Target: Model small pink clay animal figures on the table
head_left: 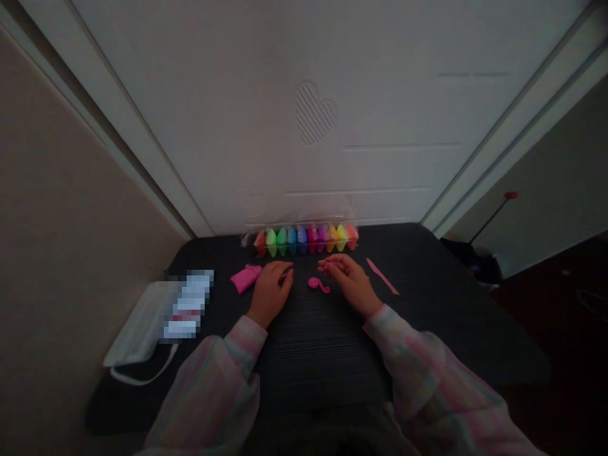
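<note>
My left hand (272, 289) rests on the dark table with fingers curved and the thumb apart from them; nothing shows in it. Just left of it lies a pink clay packet (246, 278), partly behind the hand. My right hand (350, 281) is closed in a pinch, thumb against fingers, with what looks like a small piece of pink clay (325, 266) at the fingertips. Between the two hands, a pink clay spiral (314, 283) with a thin curled tail lies on the table. A pink plastic knife (382, 277) lies right of my right hand.
Along the back of the table (327, 354) stands a clear tray of clay packs (302, 242) in several colours, against a white panel (380, 107) with heart reliefs. At left, a phone (189, 305) with a cable (142, 382) lies by a white flat object (137, 326).
</note>
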Demonstrator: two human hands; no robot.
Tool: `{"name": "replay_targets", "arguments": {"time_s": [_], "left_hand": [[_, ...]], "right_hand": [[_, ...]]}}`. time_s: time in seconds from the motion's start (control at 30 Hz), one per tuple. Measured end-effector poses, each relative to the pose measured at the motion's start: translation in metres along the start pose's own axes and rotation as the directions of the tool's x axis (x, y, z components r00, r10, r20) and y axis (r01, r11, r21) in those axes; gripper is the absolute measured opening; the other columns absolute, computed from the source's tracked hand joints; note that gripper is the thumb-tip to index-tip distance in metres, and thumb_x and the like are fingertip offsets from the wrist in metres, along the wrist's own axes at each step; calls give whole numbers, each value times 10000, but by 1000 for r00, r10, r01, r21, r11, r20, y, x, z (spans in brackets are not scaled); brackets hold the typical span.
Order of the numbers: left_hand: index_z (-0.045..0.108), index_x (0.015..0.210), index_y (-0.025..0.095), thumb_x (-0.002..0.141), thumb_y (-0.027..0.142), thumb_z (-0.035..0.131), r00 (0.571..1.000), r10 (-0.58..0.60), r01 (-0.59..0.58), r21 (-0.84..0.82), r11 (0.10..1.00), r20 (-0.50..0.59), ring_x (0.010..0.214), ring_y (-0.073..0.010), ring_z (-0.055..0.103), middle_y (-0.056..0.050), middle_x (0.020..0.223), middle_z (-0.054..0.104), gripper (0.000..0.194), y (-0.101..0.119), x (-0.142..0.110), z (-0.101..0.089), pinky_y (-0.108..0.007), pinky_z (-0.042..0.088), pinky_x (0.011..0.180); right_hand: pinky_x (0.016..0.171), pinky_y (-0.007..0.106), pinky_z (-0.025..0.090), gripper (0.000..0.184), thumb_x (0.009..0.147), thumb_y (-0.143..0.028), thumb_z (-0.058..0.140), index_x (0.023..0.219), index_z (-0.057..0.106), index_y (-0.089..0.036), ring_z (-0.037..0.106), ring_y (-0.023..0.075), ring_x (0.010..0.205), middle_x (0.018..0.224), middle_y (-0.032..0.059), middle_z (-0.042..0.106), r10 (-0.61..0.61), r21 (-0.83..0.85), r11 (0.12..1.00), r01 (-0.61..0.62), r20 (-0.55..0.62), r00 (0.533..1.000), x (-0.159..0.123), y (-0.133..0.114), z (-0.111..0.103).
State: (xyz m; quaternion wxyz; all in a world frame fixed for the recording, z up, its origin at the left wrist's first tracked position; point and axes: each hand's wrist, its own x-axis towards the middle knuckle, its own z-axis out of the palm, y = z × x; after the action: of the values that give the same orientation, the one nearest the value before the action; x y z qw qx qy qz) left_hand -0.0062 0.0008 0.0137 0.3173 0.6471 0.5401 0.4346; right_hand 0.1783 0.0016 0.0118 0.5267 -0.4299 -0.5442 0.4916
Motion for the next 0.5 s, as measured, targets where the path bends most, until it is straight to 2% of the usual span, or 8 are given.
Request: {"name": "replay_targets", "arguments": {"time_s": [0.1, 0.17, 0.23, 0.27, 0.33, 0.4, 0.43, 0.5], "left_hand": [[638, 921, 168, 790, 346, 494, 995, -90, 97, -218, 971, 39, 866, -226, 594, -103, 914, 655, 264, 10, -7, 12, -390, 441, 844], [605, 980, 134, 861, 408, 313, 986, -148, 164, -365, 916, 72, 799, -221, 630, -130, 892, 667, 418, 21, -10, 22, -382, 493, 749], [571, 1025, 116, 889, 421, 139, 974, -210, 221, -503, 835, 79, 820, -213, 642, -156, 957, 659, 546, 36, -12, 28, -387, 501, 760], [567, 1019, 114, 892, 416, 101, 957, -274, 276, -603, 748, 98, 826, -208, 645, -160, 987, 653, 570, 44, -12, 29, -384, 504, 763], [592, 932, 114, 893, 423, 183, 843, -490, 415, -849, 327, 223, 797, -196, 651, -146, 955, 662, 514, 59, -15, 27, -367, 508, 771], [612, 819, 116, 888, 390, 298, 738, -582, 410, -912, -16, 342, 729, -161, 652, -101, 825, 675, 423, 69, -20, 23, -316, 515, 758], [613, 765, 121, 888, 366, 332, 714, -594, 386, -916, -107, 370, 693, -138, 647, -74, 754, 669, 393, 71, -24, 21, -281, 517, 740], [610, 698, 132, 895, 322, 356, 708, -594, 339, -922, -188, 382, 643, -95, 633, -33, 676, 651, 373, 73, -33, 20, -213, 511, 707]], "right_hand": [[860, 366, 468, 164, 827, -278, 488, 970, 530, -210, 616, 170, 972, 1020, 75, 665, -119, -145, 982, 124, 45, 992, -8, -5, 8], [935, 406, 419, 201, 821, -253, 496, 1010, 555, -217, 598, 183, 1012, 1063, 79, 652, -186, -222, 954, 203, 94, 978, -15, -10, 18], [1018, 445, 329, 220, 816, -229, 505, 1021, 585, -218, 578, 191, 1049, 1086, 78, 648, -262, -311, 901, 302, 163, 951, -23, -15, 29], [1044, 462, 286, 229, 823, -216, 496, 1031, 592, -212, 566, 193, 1068, 1095, 81, 646, -315, -377, 847, 375, 212, 925, -28, -17, 35], [1064, 497, 224, 248, 848, -185, 457, 1055, 592, -199, 552, 193, 1092, 1086, 82, 654, -424, -511, 675, 532, 321, 847, -38, -22, 44], [1068, 540, 161, 261, 865, -180, 435, 1079, 583, -207, 531, 198, 1120, 1087, 69, 656, -478, -603, 509, 614, 395, 785, -49, -27, 48], [1068, 558, 119, 261, 865, -192, 441, 1083, 582, -222, 510, 205, 1145, 1111, 60, 645, -479, -625, 476, 619, 406, 778, -54, -30, 48], [1061, 580, 60, 274, 868, -237, 442, 1112, 564, -248, 438, 226, 1215, 1205, 56, 586, -469, -645, 474, 599, 391, 792, -62, -36, 43]]}}
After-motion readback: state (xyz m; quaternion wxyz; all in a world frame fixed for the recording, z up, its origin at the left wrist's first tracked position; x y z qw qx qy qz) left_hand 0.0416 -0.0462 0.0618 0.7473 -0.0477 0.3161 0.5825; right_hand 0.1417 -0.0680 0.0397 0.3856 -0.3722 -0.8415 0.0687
